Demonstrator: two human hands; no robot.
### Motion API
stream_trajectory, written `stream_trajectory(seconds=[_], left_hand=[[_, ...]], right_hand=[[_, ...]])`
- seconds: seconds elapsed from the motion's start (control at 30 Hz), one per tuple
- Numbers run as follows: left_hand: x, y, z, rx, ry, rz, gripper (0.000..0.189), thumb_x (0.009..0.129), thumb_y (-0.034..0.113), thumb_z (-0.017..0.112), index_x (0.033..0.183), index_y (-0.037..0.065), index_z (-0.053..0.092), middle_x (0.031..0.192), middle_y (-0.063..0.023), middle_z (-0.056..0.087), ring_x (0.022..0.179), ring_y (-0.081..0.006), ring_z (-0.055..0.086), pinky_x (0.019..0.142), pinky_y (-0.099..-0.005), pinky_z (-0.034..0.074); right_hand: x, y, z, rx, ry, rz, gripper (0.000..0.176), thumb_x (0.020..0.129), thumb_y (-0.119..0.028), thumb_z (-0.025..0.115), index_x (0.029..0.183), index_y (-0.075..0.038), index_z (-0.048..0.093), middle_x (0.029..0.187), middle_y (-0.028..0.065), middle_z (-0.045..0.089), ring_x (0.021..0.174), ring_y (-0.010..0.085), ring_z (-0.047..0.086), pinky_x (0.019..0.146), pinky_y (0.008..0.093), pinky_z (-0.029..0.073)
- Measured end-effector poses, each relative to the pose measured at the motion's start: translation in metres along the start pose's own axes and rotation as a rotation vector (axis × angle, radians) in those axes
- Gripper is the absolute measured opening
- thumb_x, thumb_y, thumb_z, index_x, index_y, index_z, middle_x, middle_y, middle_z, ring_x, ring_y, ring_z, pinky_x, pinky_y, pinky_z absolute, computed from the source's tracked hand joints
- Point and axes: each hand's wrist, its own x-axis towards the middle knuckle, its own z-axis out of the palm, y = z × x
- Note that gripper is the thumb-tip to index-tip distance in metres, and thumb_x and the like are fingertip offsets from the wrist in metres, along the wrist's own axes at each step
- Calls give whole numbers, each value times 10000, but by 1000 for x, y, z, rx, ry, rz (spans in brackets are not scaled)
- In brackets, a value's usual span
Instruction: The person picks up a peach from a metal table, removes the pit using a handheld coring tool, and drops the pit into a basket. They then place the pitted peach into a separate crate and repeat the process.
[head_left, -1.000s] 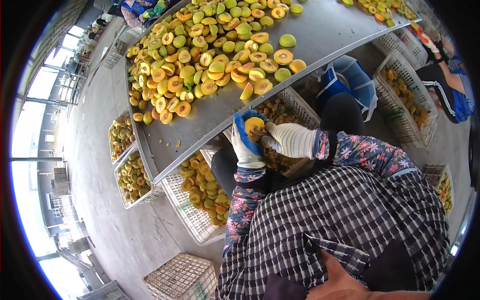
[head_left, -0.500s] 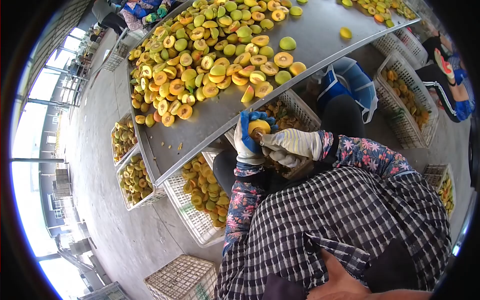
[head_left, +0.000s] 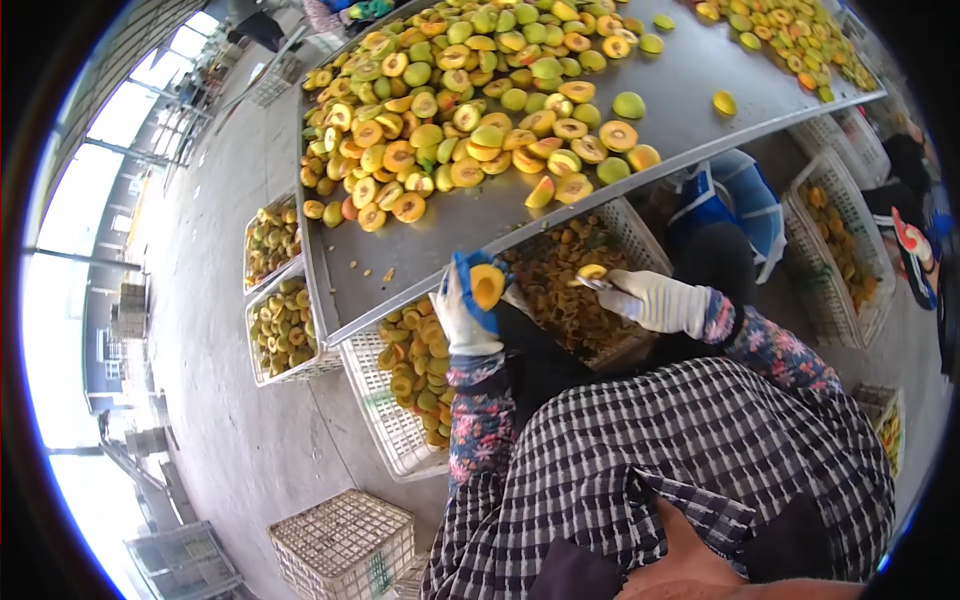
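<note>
My left hand [head_left: 466, 318], in a white glove with blue-coated fingers, is closed around a peach half [head_left: 488, 286]. Its yellow cut face is turned up and shows a smooth hollow in the middle. Off to the right, my right hand [head_left: 657, 302] wears a pale striped glove and grips a small metal tool [head_left: 598, 284], partly hidden by the fingers. On the tool's tip sits a yellow-brown piece [head_left: 590, 271], likely a cut-out pit. Below it stands a crate [head_left: 640, 237] of brown pits and scraps. Many peach halves [head_left: 465, 172] are heaped on the metal table [head_left: 425, 247].
A raised rim [head_left: 690, 157] runs along the table's near edge. Beneath the left corner is a white crate [head_left: 375, 425] of peach halves, with smaller filled crates [head_left: 262, 345] beyond. An upturned crate [head_left: 340, 540] is on the floor. A blue bag [head_left: 760, 215] hangs right of my knee.
My hands have come apart: the left moved slightly left and down, the right moved right with the tool. The half's middle, brown before, is now hollow. The view has shifted.
</note>
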Motion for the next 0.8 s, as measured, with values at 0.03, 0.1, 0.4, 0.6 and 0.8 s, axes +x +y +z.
stream_trajectory(seconds=[0.03,0.1,0.4,0.6,0.8], left_hand=[[3,-14,-25,-217,62,-102,237,957,206,579,1061,-4,622,905,-53,682,771,-176,666,680,-311,542],[4,-5,-69,-96,151,-269,250,946,195,600,1084,-5,655,927,-61,703,797,-180,678,688,-279,525],[108,-37,-129,431,153,-233,430,874,344,655,1150,16,638,1072,-141,689,921,-260,670,829,-349,505],[229,-113,-85,1097,-55,-603,702,883,593,491,1241,1,602,1275,-235,579,1238,-331,530,1022,-397,421],[255,-161,-69,854,-94,-545,785,734,461,765,1304,-27,534,1300,-186,587,1226,-279,553,1043,-349,416]], right_hand=[[-3,-5,-4,-173,-83,135,368,951,-351,535,1101,-16,505,726,206,619,670,383,618,612,435,488],[-6,-26,-16,-393,-203,341,433,925,-266,561,1253,-33,399,828,241,640,773,438,623,666,487,491],[-6,-26,-14,-494,-168,210,508,913,-189,534,1369,-41,367,993,218,630,844,387,635,752,454,508],[-14,-36,-7,-444,-188,257,427,905,-209,564,1294,-94,429,836,194,643,762,395,640,665,455,508],[-18,-32,-12,-355,-185,289,411,916,-253,572,1260,-68,443,861,225,644,810,417,632,728,465,498]])
